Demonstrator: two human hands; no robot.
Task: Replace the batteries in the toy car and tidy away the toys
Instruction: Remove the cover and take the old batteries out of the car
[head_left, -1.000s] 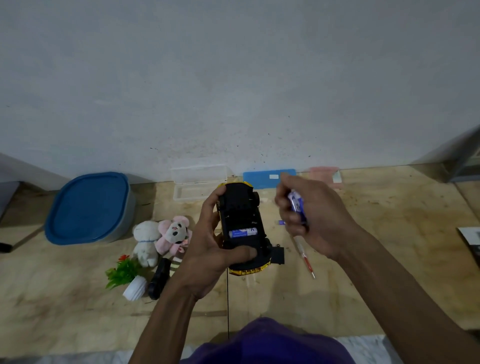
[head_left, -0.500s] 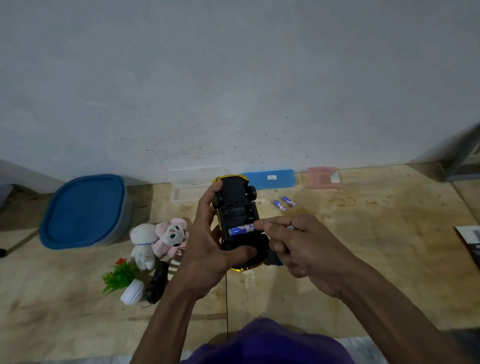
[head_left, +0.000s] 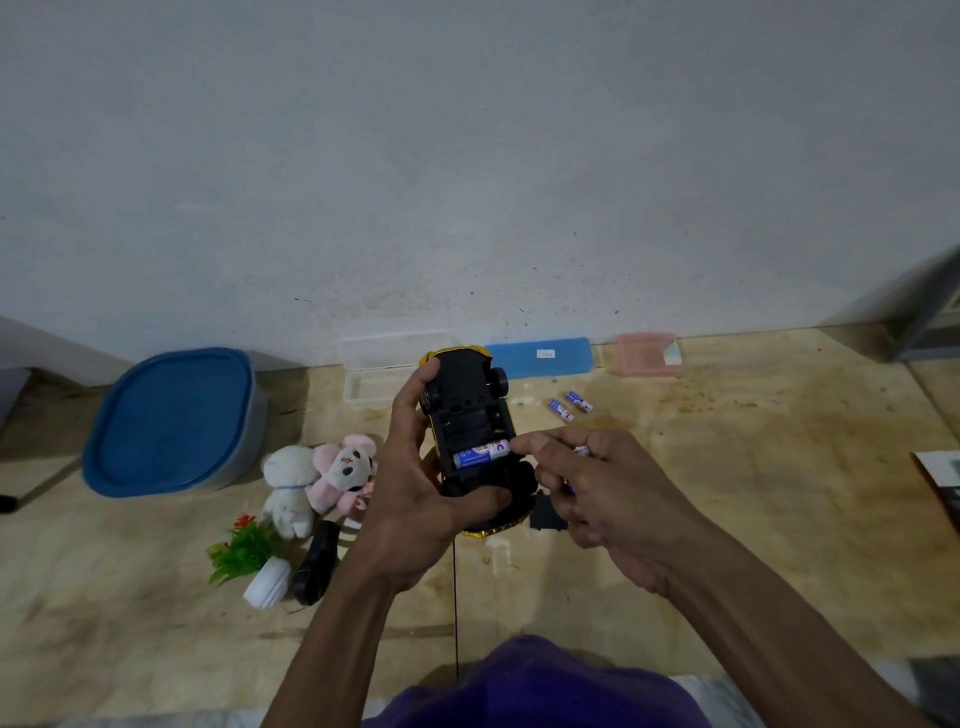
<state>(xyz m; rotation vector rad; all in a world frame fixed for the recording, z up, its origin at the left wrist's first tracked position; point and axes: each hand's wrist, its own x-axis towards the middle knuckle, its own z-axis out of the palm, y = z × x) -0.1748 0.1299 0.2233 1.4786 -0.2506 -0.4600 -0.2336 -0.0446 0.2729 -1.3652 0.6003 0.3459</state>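
My left hand (head_left: 415, 488) grips a yellow toy car (head_left: 470, 410) turned upside down, its black underside and open battery bay facing me. One blue and white battery (head_left: 480, 453) lies in the bay. My right hand (head_left: 597, 493) is beside the car, its index fingertip touching the end of that battery, and another battery (head_left: 582, 451) peeks out between its curled fingers. Two more batteries (head_left: 570, 405) lie on the floor past the car. A small black cover piece (head_left: 545, 513) rests on the floor under my right hand.
On the left sit a blue-lidded tub (head_left: 171, 421), two plush toys (head_left: 317, 480), a small fake plant in a white pot (head_left: 249, 558) and a black object (head_left: 317, 561). Against the wall lie a clear box (head_left: 384, 374), a blue case (head_left: 540, 356) and a pink box (head_left: 647, 353).
My right hand came down from beside the car, where it held batteries up, to the battery bay, and its fingertip now presses the battery's end. The car stayed in my left hand.
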